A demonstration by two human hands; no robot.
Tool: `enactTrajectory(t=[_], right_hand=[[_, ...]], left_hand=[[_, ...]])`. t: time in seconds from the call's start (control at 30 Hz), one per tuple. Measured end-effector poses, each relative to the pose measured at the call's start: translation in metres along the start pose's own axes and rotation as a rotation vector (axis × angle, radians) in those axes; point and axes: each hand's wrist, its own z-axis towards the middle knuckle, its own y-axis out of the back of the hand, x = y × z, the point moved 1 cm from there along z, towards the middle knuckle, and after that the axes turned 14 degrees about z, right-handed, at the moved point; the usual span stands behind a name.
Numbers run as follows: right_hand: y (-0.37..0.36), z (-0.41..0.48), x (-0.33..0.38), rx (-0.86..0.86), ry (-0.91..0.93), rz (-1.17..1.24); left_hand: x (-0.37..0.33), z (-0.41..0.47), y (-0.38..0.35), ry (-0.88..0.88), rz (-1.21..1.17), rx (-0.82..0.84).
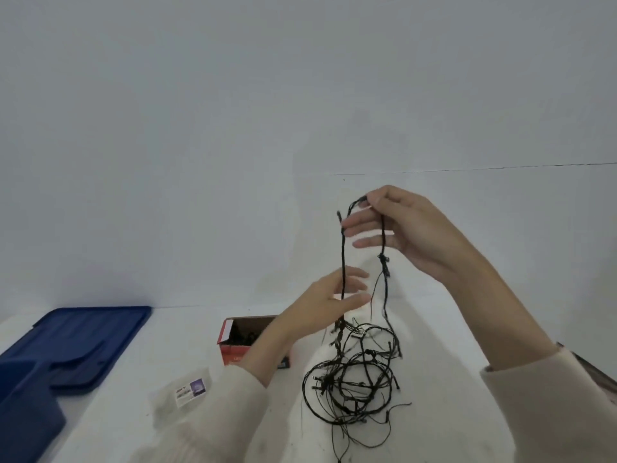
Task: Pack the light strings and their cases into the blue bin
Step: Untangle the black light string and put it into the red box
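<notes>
The right hand's [414,235] thumb and forefinger pinch the top bend of a black light string [343,255], with the other fingers [362,225] spread. Lower down, the left hand [327,300] curls loosely round one hanging strand. The string's tangle rests on the white worktop [467,332]. An open red case [233,352] sits behind the left wrist. A labelled clear bag [187,392], a blue lid [96,329] and the blue bin [23,426] lie farther left.

White table [110,429] with blue lid [83,339], open red box [233,354], clear packet [180,394]
</notes>
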Motion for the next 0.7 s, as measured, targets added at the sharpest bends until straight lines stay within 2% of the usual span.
enactTrajectory(t=[0.2, 0.27, 0.37, 0.47, 0.53, 0.63, 0.7], right_hand=[[0.018, 0.002, 0.023, -0.250, 0.350, 0.199], [0.029, -0.002, 0.027, -0.330, 0.442, 0.327], [0.047, -0.007, 0.030, -0.444, 0.516, 0.373], [0.058, -0.011, 0.028, -0.490, 0.586, 0.429], [0.059, -0.014, 0.029, -0.501, 0.641, 0.461], [0.057, -0.013, 0.026, -0.493, 0.638, 0.369], [0.056, -0.011, 0.022, -0.504, 0.463, 0.001]], left_hand=[[0.007, -0.007, -0.008, 0.011, -0.090, -0.013], [0.012, -0.012, -0.002, 0.012, -0.160, -0.072], [0.020, -0.019, 0.009, 0.036, -0.242, -0.174], [0.031, -0.026, 0.016, 0.114, -0.081, -0.068], [0.037, -0.030, 0.019, 0.154, -0.067, 0.032], [0.041, -0.036, 0.022, 0.207, -0.087, 0.045], [0.037, -0.037, 0.027, 0.248, -0.102, -0.036]])
